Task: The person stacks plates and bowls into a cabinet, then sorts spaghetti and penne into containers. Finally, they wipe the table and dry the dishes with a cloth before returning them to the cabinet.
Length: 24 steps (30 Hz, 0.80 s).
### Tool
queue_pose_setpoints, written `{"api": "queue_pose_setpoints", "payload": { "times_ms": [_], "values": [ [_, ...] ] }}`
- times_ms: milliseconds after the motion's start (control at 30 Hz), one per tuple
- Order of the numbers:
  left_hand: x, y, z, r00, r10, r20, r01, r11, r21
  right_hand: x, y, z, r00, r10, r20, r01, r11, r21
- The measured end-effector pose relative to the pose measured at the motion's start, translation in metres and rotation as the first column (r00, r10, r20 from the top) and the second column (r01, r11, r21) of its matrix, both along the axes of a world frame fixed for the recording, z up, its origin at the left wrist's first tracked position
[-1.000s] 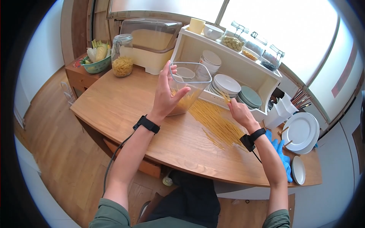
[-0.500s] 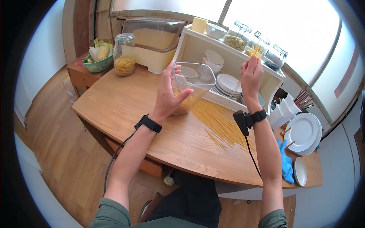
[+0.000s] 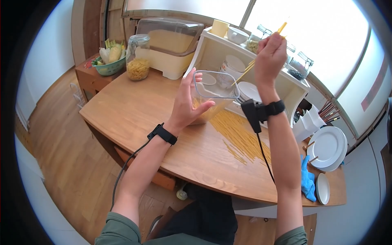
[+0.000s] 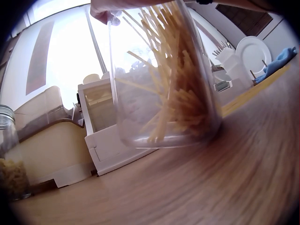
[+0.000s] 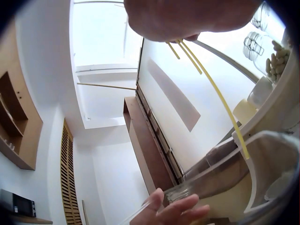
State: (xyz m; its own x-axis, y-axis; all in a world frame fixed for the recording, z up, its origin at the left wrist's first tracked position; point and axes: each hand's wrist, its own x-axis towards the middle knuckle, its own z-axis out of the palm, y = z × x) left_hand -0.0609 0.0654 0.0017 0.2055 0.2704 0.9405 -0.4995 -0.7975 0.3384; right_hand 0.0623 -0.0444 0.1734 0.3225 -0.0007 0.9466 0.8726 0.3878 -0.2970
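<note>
My left hand [image 3: 188,104] holds the side of a clear plastic container [image 3: 220,107], thumb on the near wall and fingers toward the rim. Inside stand many yellow spaghetti strands [image 4: 176,70], leaning to one side in the left wrist view. Raised above and to the right of the rim, my right hand [image 3: 271,57] grips a few more spaghetti strands [image 3: 245,72]. Their lower tips reach the container's mouth, and a short end pokes out above the fist. On the table to the right lies a spread of loose spaghetti [image 3: 239,136].
Behind the container is a white shelf [image 3: 200,51] with bowls, plates and jars. A pasta jar [image 3: 138,68] and a rice bin [image 3: 165,63] stand at the back left. On the right are a blue glove [image 3: 308,179], a small white dish [image 3: 323,190] and racked plates [image 3: 326,145].
My right hand has lifted spaghetti from the table, risen high, and tilted so the strands point down-left to the container's mouth. My left hand keeps its hold on the container.
</note>
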Motion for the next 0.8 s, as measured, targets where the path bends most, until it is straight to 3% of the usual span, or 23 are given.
{"api": "queue_pose_setpoints", "payload": {
  "times_ms": [100, 167, 300, 600, 800],
  "values": [
    [-0.002, 0.0, 0.001, 1.0, -0.017, -0.01, 0.017, 1.0, -0.025, -0.002, 0.012, -0.022, 0.998, -0.029, 0.053, 0.03, 0.999, -0.015],
    [-0.001, 0.001, 0.002, 1.0, -0.008, -0.007, 0.008, 1.0, -0.023, -0.009, 0.011, -0.038, 0.993, -0.048, 0.104, 0.064, 0.985, -0.159],
    [-0.001, 0.001, 0.0, 1.0, 0.018, -0.014, -0.018, 0.999, -0.03, -0.012, 0.009, -0.056, 0.989, 0.027, 0.144, 0.011, 0.965, -0.26],
    [-0.001, 0.001, 0.0, 1.0, 0.014, -0.022, -0.015, 0.999, -0.032, -0.012, 0.01, -0.058, 0.991, 0.134, 0.017, -0.124, 0.956, -0.267],
    [-0.002, -0.001, 0.001, 0.999, 0.025, -0.032, -0.026, 0.999, -0.033, -0.011, 0.008, -0.061, 0.993, 0.12, 0.001, -0.115, 0.96, -0.255]
  ]
}}
